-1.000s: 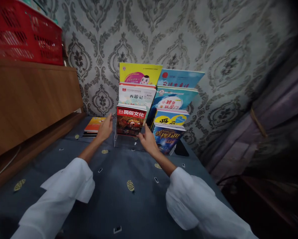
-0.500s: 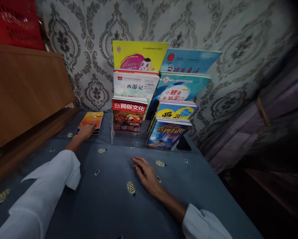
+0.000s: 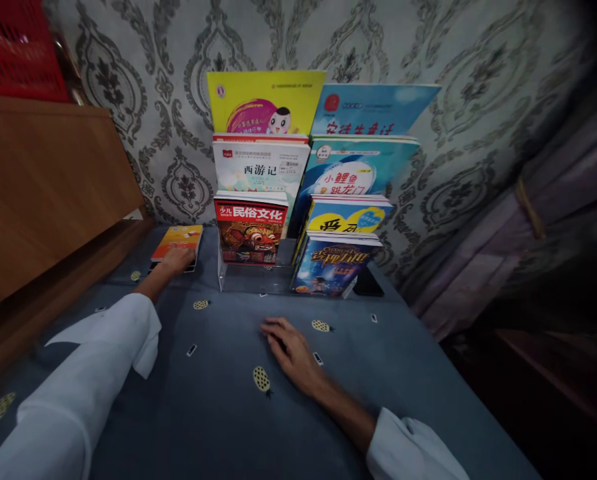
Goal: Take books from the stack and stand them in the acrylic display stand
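At the left back of the table, my left hand (image 3: 179, 259) is on the near right part of an orange book (image 3: 177, 239), its fingers bent at the book's edge. That book lies flat on top of a small stack; my hand partly hides it. My right hand (image 3: 291, 350) rests on the blue tablecloth (image 3: 198, 413) with fingers loosely stretched, holding nothing. Beyond it, a clear stand (image 3: 253, 280) holds books upright in two columns. A red-and-black magazine (image 3: 252, 230) fronts the left column, and a dark blue book (image 3: 333, 267) fronts the right.
A wooden cabinet (image 3: 53, 193) borders the table on the left, with a red basket (image 3: 18, 50) on top. A dark flat object (image 3: 369, 283) lies right of the stand. Patterned wallpaper (image 3: 178, 133) is behind, and a tied curtain (image 3: 503, 247) hangs at the right.
The view has shifted slightly, so the stand and books appear a little further left and higher. My left hand stays at the orange book; my right hand stays on the tablecloth.
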Motion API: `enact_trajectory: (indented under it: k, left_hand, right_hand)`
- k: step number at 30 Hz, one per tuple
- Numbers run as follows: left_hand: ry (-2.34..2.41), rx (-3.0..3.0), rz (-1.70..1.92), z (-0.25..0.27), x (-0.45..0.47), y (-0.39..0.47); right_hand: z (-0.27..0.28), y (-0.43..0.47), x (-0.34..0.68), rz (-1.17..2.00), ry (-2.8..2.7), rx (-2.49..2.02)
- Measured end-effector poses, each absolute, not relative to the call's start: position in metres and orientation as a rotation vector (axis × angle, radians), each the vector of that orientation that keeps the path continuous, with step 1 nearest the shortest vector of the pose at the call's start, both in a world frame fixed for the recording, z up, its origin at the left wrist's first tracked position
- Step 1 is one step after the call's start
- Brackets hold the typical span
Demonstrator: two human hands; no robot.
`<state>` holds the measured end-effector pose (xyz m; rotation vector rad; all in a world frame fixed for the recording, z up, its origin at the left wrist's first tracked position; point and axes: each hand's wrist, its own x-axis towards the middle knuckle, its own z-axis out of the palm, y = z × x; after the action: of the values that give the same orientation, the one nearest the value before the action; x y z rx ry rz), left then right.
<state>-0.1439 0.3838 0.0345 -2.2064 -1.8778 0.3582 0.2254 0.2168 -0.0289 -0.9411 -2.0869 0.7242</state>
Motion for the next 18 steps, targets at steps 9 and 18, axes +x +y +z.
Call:
enact_trajectory:
  k: [9, 18]
  left_hand:
    - [-1.924, -2.159, 0.238, 0.055, -0.139, 0.371]
    - [-1.925, -2.502, 0.146, 0.071, -0.162, 0.281]
  right_hand:
    - [-0.021, 0.214, 0.224, 0.702, -2.103, -0.934]
    - [-0.026, 0.215, 0.225, 0.713, -2.112, -0.93]
